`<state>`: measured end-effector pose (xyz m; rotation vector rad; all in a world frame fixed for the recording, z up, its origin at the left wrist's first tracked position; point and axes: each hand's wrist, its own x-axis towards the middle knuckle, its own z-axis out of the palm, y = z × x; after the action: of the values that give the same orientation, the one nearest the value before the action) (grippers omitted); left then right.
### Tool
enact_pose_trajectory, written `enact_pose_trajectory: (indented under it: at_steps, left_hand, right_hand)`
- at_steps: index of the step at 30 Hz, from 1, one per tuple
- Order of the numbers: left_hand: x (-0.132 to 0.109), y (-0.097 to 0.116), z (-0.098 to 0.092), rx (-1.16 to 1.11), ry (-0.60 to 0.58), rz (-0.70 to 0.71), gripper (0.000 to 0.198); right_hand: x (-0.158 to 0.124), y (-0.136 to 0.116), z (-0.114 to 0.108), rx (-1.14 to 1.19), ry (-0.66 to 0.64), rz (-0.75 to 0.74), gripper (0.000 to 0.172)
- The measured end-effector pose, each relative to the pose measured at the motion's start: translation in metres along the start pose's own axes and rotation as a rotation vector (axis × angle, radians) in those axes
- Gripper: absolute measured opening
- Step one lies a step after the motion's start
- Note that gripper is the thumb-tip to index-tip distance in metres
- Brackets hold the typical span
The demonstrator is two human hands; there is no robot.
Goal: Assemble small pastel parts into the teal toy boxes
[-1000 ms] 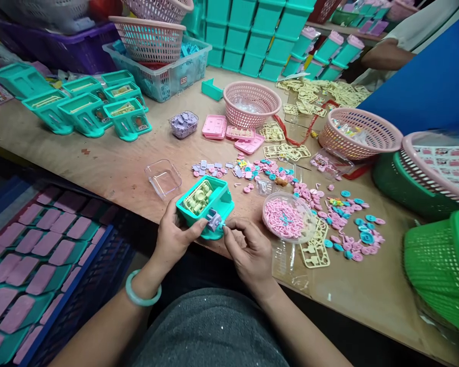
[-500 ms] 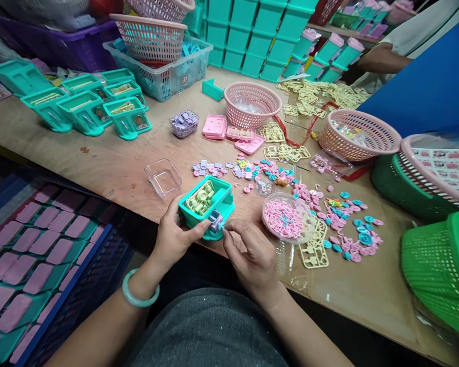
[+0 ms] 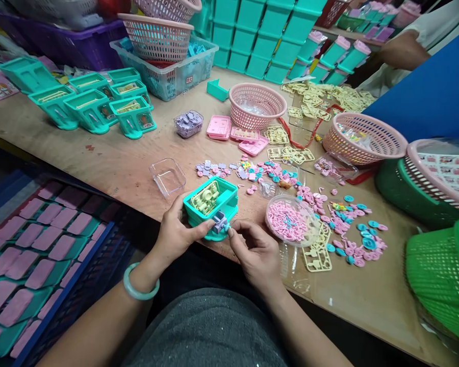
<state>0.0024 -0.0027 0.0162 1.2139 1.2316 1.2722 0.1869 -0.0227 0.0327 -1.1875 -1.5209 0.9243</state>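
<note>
My left hand (image 3: 178, 232) grips a teal toy box (image 3: 213, 206) at the table's near edge, thumb on its front. Pale yellow pieces lie inside the box. A small lilac part (image 3: 221, 223) sits on its front face. My right hand (image 3: 254, 251) pinches at that lilac part with thumb and forefinger. A green bangle (image 3: 136, 289) is on my left wrist. A clear round tub of pink pieces (image 3: 290, 220) stands just right of my right hand.
Loose pink and blue small parts (image 3: 352, 234) and yellow sprues (image 3: 316, 253) cover the table. A clear empty tray (image 3: 168, 176), pink baskets (image 3: 257, 104), green baskets (image 3: 443, 275), teal boxes (image 3: 95, 104); a crate of lidded boxes (image 3: 38, 255) at left. Another person's arm (image 3: 403, 51) at far right.
The teal box and both hands have shifted slightly right and up in view; my right fingers stay pinched at the lilac part.
</note>
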Motion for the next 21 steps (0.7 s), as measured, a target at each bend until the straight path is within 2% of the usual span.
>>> enact_pose_trajectory:
  at_steps: [3,9,12,17,21]
  left_hand:
    - [-0.001,0.0,0.001,-0.03,0.005,-0.018,0.066]
    - [-0.004,-0.002,0.004,0.0,0.012,0.0,0.069]
    - [-0.007,-0.005,0.005,0.045,0.038,0.017,0.07]
    - [-0.007,-0.01,0.003,-0.003,0.037,0.024,0.066]
    - [-0.006,-0.013,0.002,-0.049,0.018,0.029,0.067]
  right_hand:
    - [-0.001,-0.002,0.001,-0.091,0.009,-0.067,0.005]
    - [-0.001,-0.009,0.002,-0.313,0.04,-0.309,0.011]
    - [-0.001,-0.011,0.003,-0.343,0.028,-0.293,0.011]
    - [0.002,-0.008,0.006,-0.214,-0.014,-0.161,0.009]
    - [-0.001,-0.005,0.006,-0.165,-0.015,-0.179,0.007]
